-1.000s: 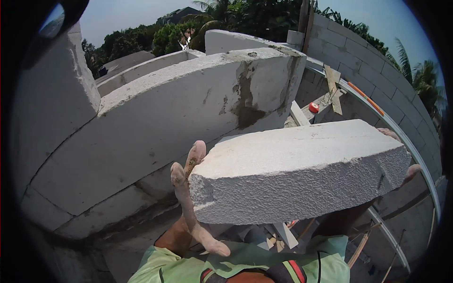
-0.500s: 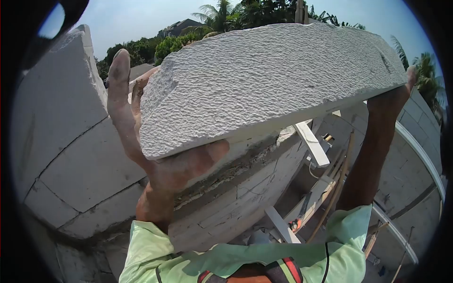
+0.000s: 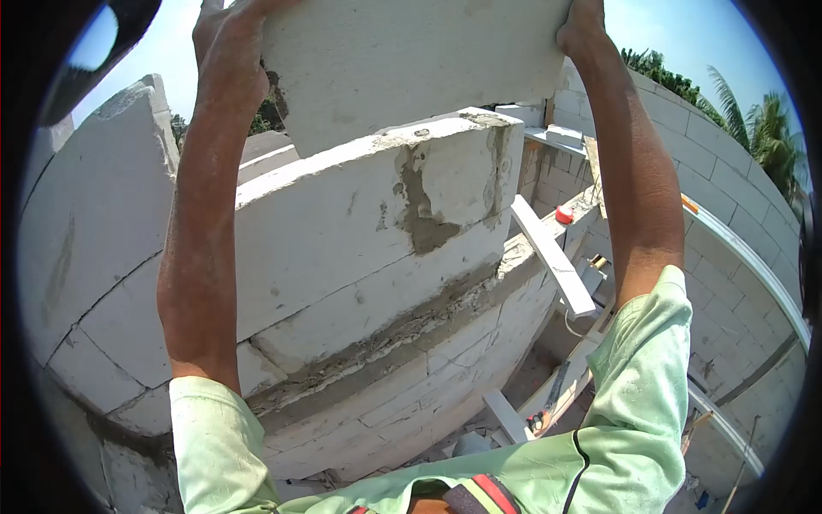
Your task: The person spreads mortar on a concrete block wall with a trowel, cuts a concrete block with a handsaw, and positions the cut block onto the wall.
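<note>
A large pale aerated concrete block [image 3: 419, 60] is raised at the top of the head view, its flat face toward me and its upper part cut off by the frame edge. My left hand [image 3: 229, 38] is closed on its left end, the fingers partly out of view. At the right end my right hand [image 3: 586, 24] grips it, with the fingertips hidden. Just below and behind the block's lower edge stands the wall [image 3: 342, 231], with grey mortar smears on its face; whether block and wall touch, I cannot tell.
A taller wall section [image 3: 103, 197] rises on the left. A white board [image 3: 555, 257] juts out to the right of the wall, near a red round item [image 3: 564, 214]. Lower down lie wooden planks and tools [image 3: 539, 420]. Another block wall [image 3: 728, 188] curves along the right.
Both arms have stretched upward and forward, carrying the block higher in view. It has turned from its rough side to a smooth face, and the wall top now shows beneath it.
</note>
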Tool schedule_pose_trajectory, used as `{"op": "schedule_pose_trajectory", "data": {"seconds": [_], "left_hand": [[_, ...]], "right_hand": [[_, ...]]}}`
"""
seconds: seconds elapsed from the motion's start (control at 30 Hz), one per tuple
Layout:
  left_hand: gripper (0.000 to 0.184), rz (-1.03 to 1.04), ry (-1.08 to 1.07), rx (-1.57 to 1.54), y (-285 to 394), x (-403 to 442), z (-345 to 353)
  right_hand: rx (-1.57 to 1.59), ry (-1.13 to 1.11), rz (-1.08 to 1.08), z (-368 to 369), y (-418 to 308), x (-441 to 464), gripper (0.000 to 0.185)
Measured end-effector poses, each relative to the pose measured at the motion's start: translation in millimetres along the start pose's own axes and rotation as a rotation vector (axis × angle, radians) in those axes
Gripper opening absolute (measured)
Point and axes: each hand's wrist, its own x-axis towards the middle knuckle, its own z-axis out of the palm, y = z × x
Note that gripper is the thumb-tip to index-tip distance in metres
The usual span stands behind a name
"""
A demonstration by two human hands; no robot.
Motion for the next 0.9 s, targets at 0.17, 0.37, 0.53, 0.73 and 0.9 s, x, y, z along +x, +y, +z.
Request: {"op": "schedule_pose_trajectory", "data": {"seconds": [0.17, 0.37, 0.53, 0.73, 0.9], "left_hand": [[0.05, -0.007, 0.002, -0.036, -4, 0, 25], [0.086, 0.083, 0.043, -0.201, -33, 23, 39], [0.087, -0.006, 0.016, -0.163, -35, 20, 61], [0.09, -0.024, -0.021, -0.111, -53, 30, 69], [0.093, -0.06, -0.073, -0.032, -61, 32, 69]], "right_hand": [[-0.029, -0.014, 0.053, 1, 37, 11, 0.07], [-0.068, -0.041, 0.085, 0, 71, 26, 0.072], [-0.095, -0.059, 0.11, -2, 99, 38, 0.073], [-0.114, -0.08, 0.135, -9, 125, 48, 0.075], [-0.118, -0.088, 0.16, -19, 142, 52, 0.077]]}}
